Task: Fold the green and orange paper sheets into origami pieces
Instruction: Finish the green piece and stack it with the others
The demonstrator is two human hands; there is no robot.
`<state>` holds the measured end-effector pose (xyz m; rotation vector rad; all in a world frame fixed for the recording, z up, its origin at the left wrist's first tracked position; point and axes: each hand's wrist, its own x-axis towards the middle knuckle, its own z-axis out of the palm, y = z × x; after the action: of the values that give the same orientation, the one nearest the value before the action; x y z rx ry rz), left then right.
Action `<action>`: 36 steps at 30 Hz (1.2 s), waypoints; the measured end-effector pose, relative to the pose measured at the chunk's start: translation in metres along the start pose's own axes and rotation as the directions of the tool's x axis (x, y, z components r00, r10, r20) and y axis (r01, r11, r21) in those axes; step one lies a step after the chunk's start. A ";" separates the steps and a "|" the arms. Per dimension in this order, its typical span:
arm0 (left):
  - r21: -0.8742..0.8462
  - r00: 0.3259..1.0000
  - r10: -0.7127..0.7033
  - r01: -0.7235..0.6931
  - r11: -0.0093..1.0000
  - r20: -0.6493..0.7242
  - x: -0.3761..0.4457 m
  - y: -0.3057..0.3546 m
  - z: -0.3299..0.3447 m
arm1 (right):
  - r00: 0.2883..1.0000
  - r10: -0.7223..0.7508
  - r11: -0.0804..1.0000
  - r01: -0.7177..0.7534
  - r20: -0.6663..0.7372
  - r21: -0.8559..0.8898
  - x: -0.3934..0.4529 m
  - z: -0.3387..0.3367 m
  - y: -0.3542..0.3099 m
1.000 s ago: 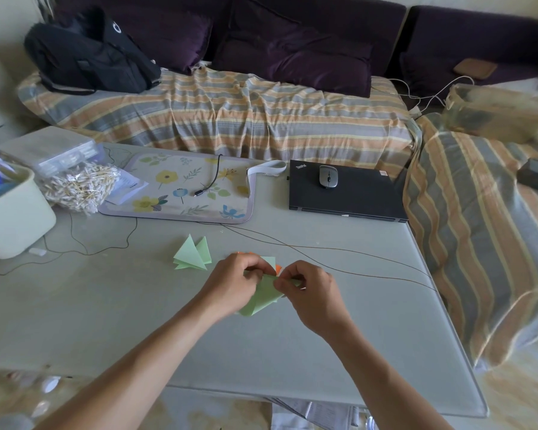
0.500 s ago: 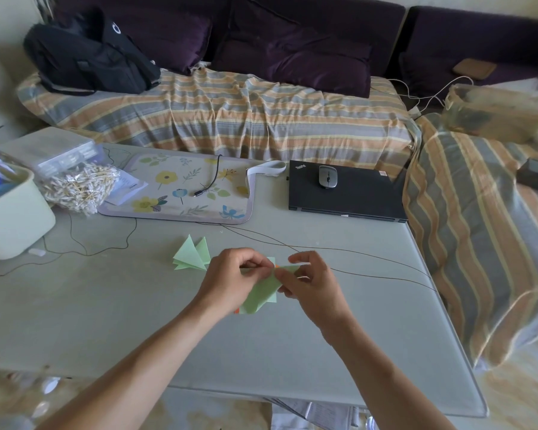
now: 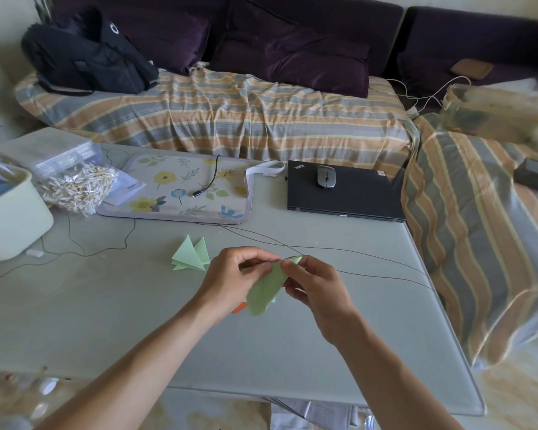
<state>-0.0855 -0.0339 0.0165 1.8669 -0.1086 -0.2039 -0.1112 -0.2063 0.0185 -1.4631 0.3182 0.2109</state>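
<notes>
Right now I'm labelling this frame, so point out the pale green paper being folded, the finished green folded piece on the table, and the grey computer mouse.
Pale green paper being folded [image 3: 266,290], head view, on its flat lower flap.
Finished green folded piece [image 3: 189,255], head view, on its front triangle.
Grey computer mouse [image 3: 326,176], head view, on its top shell.

A grey table [image 3: 106,321] holds a closed black laptop [image 3: 354,197] at its far right edge, with a grey mouse [image 3: 326,177] resting on the lid. To the left lies a floral mat [image 3: 174,193] with a black cable end [image 3: 207,184] on it. A bag of cotton swabs [image 3: 78,187] sits beside a pale tub [image 3: 11,218] at the left edge. Thin wires [image 3: 370,265] trail across the tabletop. Behind, a striped cover [image 3: 230,119] drapes a purple sofa [image 3: 292,32], where a black backpack [image 3: 84,57] rests.
</notes>
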 end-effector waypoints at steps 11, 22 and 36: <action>-0.022 1.000 0.017 -0.017 1.000 0.008 0.000 0.002 0.001 | 1.000 0.004 0.999 -0.004 -0.022 0.035 0.000 -0.001 0.000; -0.009 1.000 0.016 -0.016 1.000 0.018 0.001 0.000 0.001 | 0.997 -0.003 0.997 0.009 -0.073 0.077 0.000 -0.001 0.000; -0.130 0.988 -0.153 0.157 0.979 0.036 -0.001 0.003 0.001 | 0.998 0.025 0.998 -0.022 -0.051 0.064 0.002 -0.004 0.001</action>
<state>-0.0869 -0.0355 0.0189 1.7406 0.0325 -0.3352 -0.1098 -0.2106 0.0162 -1.4047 0.3811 0.1802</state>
